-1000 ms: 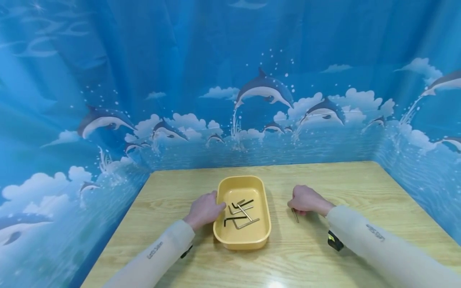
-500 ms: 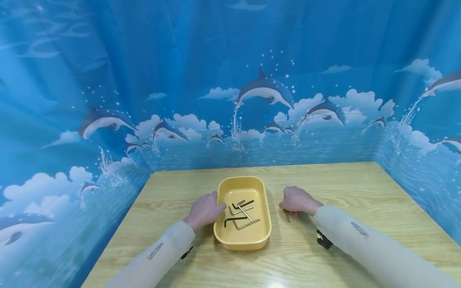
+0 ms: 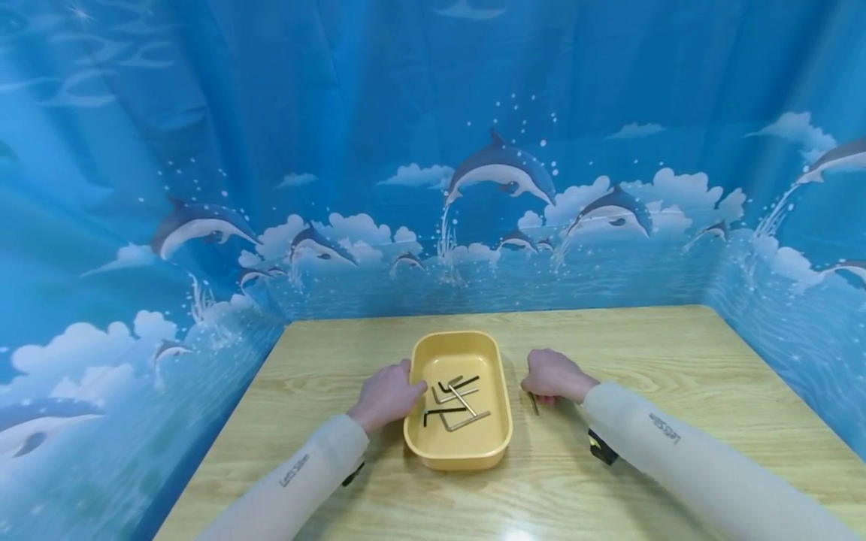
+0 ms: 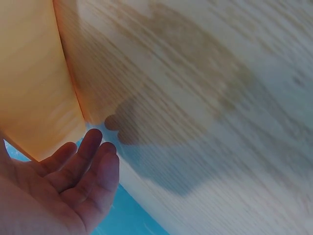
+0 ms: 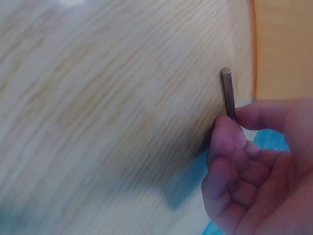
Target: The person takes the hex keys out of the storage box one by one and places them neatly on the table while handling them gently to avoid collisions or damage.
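Observation:
My left hand (image 3: 384,395) grips the left side of a yellow plastic tray (image 3: 460,460), its thumb over the rim. In the left wrist view its other fingers (image 4: 93,181) are loosely bent outside the tray wall (image 4: 34,73). Several L-shaped hex keys lie crossed in the tray, among them a silver hex key (image 3: 470,421) and a black hex key (image 3: 446,411). Right of the tray, my right hand (image 3: 553,374) pinches another metal hex key (image 5: 228,93) between thumb and fingertips, close over the table. One straight end sticks out; the rest is hidden by the fingers.
The pale wood-grain table (image 3: 325,346) runs back to a blue curtain (image 3: 379,188) printed with dolphins and clouds, which also encloses both sides. A dark wrist strap (image 3: 601,448) shows under the right sleeve.
My right hand has slid left toward the tray with the hex key pinched in it. The left hand and the tray stay in place.

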{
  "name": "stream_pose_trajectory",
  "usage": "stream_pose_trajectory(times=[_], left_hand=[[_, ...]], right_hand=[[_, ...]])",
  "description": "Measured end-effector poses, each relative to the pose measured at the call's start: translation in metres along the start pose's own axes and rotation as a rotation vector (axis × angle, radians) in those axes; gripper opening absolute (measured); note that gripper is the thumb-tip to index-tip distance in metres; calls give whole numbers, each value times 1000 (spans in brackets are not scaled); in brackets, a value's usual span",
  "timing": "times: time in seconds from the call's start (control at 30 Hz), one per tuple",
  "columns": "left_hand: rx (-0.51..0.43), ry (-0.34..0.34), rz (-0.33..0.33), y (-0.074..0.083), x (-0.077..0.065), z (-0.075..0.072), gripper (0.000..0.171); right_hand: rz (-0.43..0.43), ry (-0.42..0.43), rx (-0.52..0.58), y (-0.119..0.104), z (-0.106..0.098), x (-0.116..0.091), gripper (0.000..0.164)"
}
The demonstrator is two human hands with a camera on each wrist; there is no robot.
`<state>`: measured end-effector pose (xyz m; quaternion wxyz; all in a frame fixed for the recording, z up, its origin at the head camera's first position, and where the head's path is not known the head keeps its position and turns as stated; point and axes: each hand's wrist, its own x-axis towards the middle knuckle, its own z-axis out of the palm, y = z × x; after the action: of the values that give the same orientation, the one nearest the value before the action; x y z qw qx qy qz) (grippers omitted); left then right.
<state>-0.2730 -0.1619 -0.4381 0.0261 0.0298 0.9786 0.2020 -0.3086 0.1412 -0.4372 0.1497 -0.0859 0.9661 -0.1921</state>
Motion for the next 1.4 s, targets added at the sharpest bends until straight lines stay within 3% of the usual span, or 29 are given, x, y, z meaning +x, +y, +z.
stream_pose_trajectory(times=[0.5,0.83,1.1,1.4], left_hand=[[3,8,7,-1,-3,-1,60],[-14,6,1,-1,-3,-1,59],[-12,6,8,-1,-2,1,55],[1,13,7,-1,-3,0,54]], right_hand=[[-6,21,-15,-3,0,-3,26],[-11,17,-92,-9,-6,-5,25],[-108,61,-188,-32,-27,-13,24],[-208,85,-255,-77,-53,-19,28]])
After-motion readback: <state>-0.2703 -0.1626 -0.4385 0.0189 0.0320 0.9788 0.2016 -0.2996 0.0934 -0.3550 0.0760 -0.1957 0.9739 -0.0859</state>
